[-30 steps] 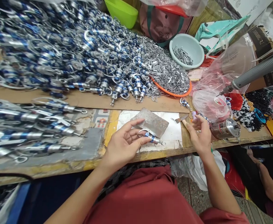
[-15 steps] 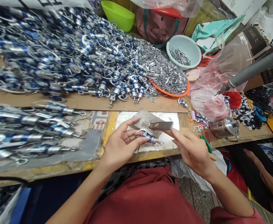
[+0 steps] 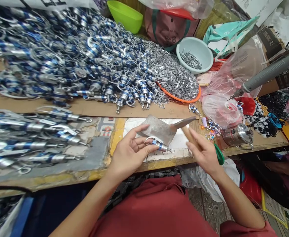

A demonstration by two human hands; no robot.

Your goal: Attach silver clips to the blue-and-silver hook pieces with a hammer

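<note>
Between the thumb and fingers of my left hand (image 3: 131,151) is a small silver-and-blue metal piece (image 3: 162,145) with a curved lever and a ring at its end. It lies at the near edge of a flat grey metal block (image 3: 156,128), on white paper (image 3: 182,144). My right hand (image 3: 205,151) is wrapped round the wooden handle of a hammer (image 3: 183,122). The hammer's head is over the block's right side, apart from the piece.
Many similar pieces (image 3: 85,62) are heaped at the back left, others in a row (image 3: 36,131) at front left. Small metal plates (image 3: 176,72) lie in an orange-rimmed tray. A pale bowl (image 3: 194,54) holds pins. An electric screwdriver (image 3: 268,74) hangs at right, above a metal pot (image 3: 237,135).
The hammer has swung to the right and tilted, away from the metal piece, uncovering more of the block. My left hand keeps the piece in nearly the same place. A person's arm at far right has shifted.
</note>
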